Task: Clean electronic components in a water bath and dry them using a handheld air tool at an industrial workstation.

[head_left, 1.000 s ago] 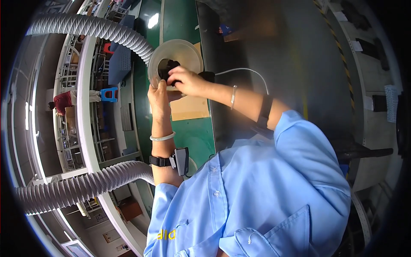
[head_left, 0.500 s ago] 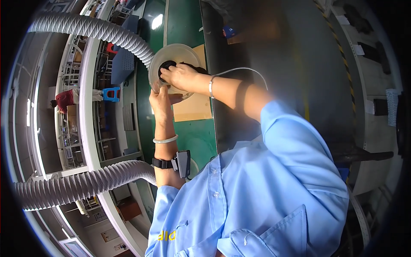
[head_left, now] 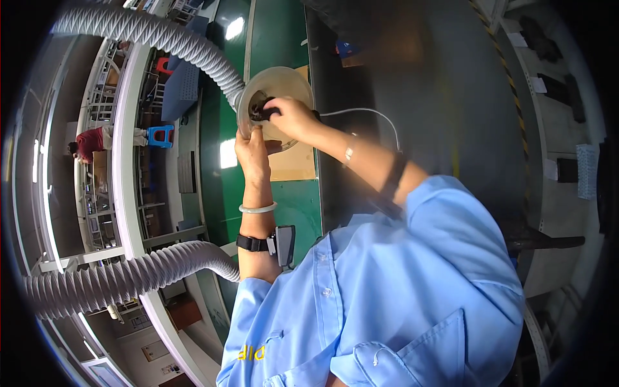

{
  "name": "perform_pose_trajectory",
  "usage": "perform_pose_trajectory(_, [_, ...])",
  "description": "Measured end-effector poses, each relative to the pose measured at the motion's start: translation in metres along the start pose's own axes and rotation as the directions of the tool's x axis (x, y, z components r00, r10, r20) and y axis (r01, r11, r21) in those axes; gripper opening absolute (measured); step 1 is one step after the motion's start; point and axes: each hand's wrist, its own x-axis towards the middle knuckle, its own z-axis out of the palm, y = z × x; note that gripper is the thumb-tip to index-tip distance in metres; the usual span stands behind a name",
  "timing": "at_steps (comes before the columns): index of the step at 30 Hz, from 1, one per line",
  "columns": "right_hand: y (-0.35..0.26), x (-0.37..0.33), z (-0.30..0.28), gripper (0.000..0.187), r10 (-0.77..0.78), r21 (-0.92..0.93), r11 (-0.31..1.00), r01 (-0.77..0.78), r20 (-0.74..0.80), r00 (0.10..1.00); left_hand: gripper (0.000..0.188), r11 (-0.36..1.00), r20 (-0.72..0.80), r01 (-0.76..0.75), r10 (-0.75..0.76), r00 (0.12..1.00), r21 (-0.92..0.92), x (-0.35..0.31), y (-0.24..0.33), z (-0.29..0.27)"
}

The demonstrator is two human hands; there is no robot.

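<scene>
A translucent round hood (head_left: 298, 80) hangs at the end of a grey ribbed hose (head_left: 200, 58), its open mouth tilted toward me. My left hand (head_left: 253, 151) is closed on the hood's near edge. Inside the mouth, my right hand (head_left: 293, 119) is closed on a small dark object (head_left: 258, 106); its shape is partly hidden by my fingers, so I cannot tell its kind. From behind my right wrist a thin white cable (head_left: 371, 111) curves off to the right.
Under the hood, a tan board (head_left: 293, 169) lies on the green tabletop (head_left: 293, 203). A second ribbed hose (head_left: 148, 267) reaches in from the left. Farther left are a blue stool (head_left: 161, 136) and a person in a red top (head_left: 90, 143).
The hood has shifted slightly right and turned, with my left hand still on its edge. My right hand has drawn a little rightward, and more of the hood's inside shows.
</scene>
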Motion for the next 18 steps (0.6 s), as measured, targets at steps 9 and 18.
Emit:
perform_pose_trajectory(9, [-0.003,-0.008,0.034,0.048,-0.031,0.081,0.993,0.085,-0.515,0.857,0.032,0.980,0.047,-0.171,0.167,0.985,0.102,-0.006,-0.006,0.006])
perform_pose_trajectory(18, [-0.013,0.013,0.024,0.037,-0.086,-0.343,0.939,0.010,-0.205,0.975,0.036,0.990,0.088,-0.130,0.125,0.988,0.047,-0.013,-0.021,-0.009])
